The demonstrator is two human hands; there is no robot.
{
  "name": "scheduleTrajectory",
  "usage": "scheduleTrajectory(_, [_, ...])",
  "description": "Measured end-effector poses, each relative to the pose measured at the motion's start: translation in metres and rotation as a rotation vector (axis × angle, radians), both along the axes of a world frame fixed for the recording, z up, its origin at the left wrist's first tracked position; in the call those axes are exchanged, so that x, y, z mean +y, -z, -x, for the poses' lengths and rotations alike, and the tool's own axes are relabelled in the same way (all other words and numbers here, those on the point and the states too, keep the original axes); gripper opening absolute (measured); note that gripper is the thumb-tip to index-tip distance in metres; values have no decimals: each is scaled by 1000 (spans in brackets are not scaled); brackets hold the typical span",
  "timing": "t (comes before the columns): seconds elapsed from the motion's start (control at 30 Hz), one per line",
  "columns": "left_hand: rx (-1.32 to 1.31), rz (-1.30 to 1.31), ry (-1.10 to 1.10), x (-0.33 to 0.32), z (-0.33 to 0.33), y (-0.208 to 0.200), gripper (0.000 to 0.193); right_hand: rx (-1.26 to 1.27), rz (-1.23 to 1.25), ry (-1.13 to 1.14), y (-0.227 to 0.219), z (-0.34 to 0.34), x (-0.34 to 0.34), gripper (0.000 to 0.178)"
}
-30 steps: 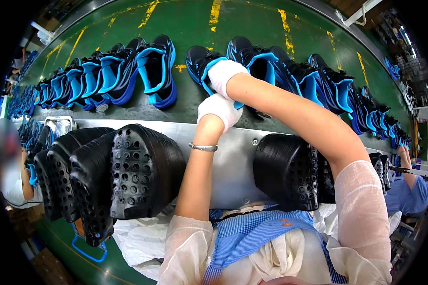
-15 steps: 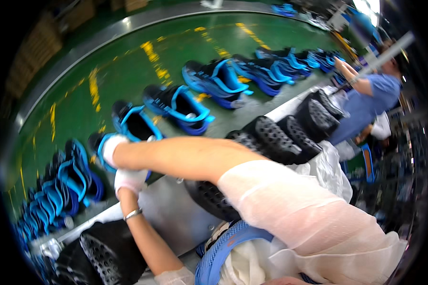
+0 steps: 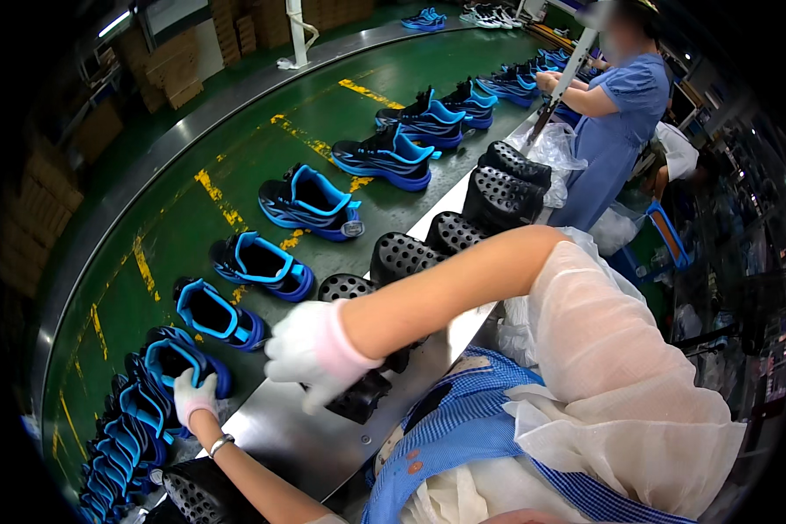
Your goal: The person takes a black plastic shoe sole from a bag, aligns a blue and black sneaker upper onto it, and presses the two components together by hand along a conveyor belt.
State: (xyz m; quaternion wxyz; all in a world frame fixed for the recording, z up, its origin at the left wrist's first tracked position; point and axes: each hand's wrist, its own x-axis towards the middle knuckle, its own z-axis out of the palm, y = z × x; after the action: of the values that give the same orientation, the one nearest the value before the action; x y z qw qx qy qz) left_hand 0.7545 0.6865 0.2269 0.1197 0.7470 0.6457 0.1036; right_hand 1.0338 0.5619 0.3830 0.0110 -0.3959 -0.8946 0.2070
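Observation:
My left hand (image 3: 196,402), in a white glove, reaches the row of blue-and-black sneakers at the left. Its finger and thumb are on the collar of one sneaker (image 3: 175,356), at the shoe's opening. To the right, my gloved right hand (image 3: 310,349) hovers over the metal ledge (image 3: 275,419) with fingers apart and nothing visible in them. Beside its wrist lies a black piece (image 3: 360,400), partly covered by the hand. Just beyond this hand stand a sneaker (image 3: 218,314) and a black perforated, toe-shaped piece (image 3: 345,286).
More sneakers (image 3: 310,203) line the green surface (image 3: 236,140) with yellow marks. Several black perforated pieces (image 3: 505,194) sit along the ledge, another (image 3: 192,493) at lower left. A co-worker in blue (image 3: 616,131) stands at upper right, near clear plastic bags (image 3: 557,155) and a white post (image 3: 576,57).
My hands were together at a sneaker; now they are apart. The left is on a sneaker farther left and nearer, the right has drawn back over the ledge. The view has shifted.

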Motion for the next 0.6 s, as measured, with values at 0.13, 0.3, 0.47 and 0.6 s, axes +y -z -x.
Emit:
scheduleTrajectory(0.13, [240,-139,-352,-14,-43,-44,49,5,-115,14,3,-32,-36,46])
scheduleTrajectory(0.3, [-274,-58,140,1,-63,-11,49,40,-153,27,11,-33,-52,48])
scheduleTrajectory(0.47, [-389,12,140,2,-88,22,52,30,-165,-34,10,-48,-65,50])
scheduleTrajectory(0.6, [-212,-2,174,-6,-112,11,36,19,-334,22,17,-53,-70,52])
